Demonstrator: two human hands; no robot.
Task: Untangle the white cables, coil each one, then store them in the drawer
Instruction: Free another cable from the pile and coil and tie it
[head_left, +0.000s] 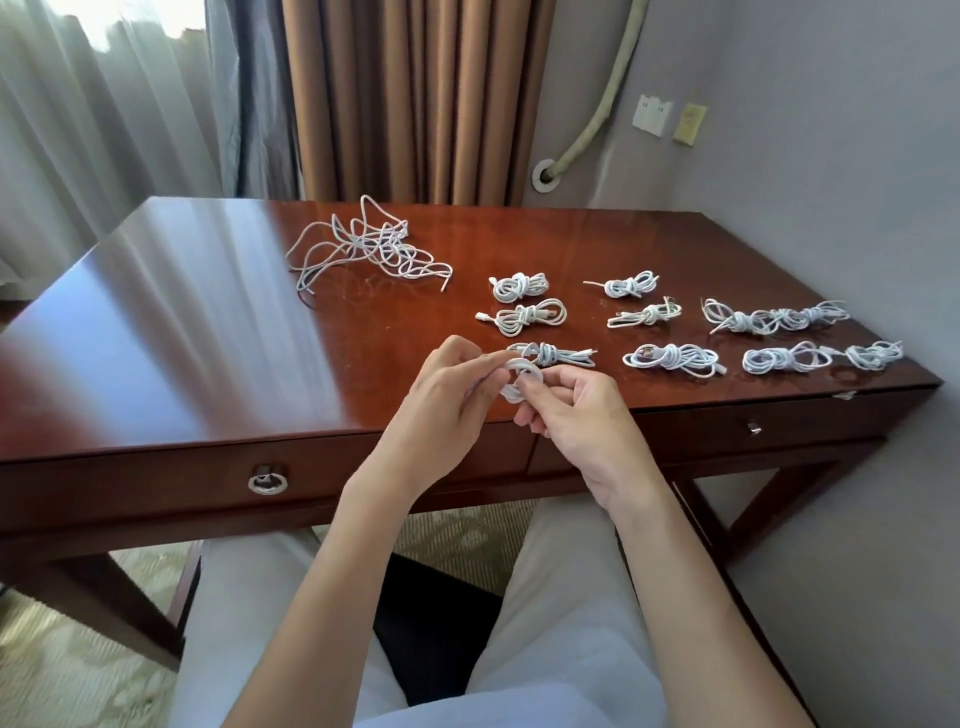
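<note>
Both hands hold one small coil of white cable (519, 375) above the desk's front edge. My left hand (452, 395) pinches the coil from the left, and my right hand (576, 410) grips it from the right with curled fingers. A loose tangle of white cables (363, 249) lies at the back middle of the wooden desk (208, 332). Several tied coils (670, 357) lie in rows on the desk's right half. Two drawers sit shut in the desk front, one with a ring pull (267, 482) and one with a small knob (754, 427).
A grey wall stands close on the right with sockets (652, 115) and a pipe (597, 124). Curtains hang behind the desk. My legs in light trousers sit under the desk's front, over a patterned carpet.
</note>
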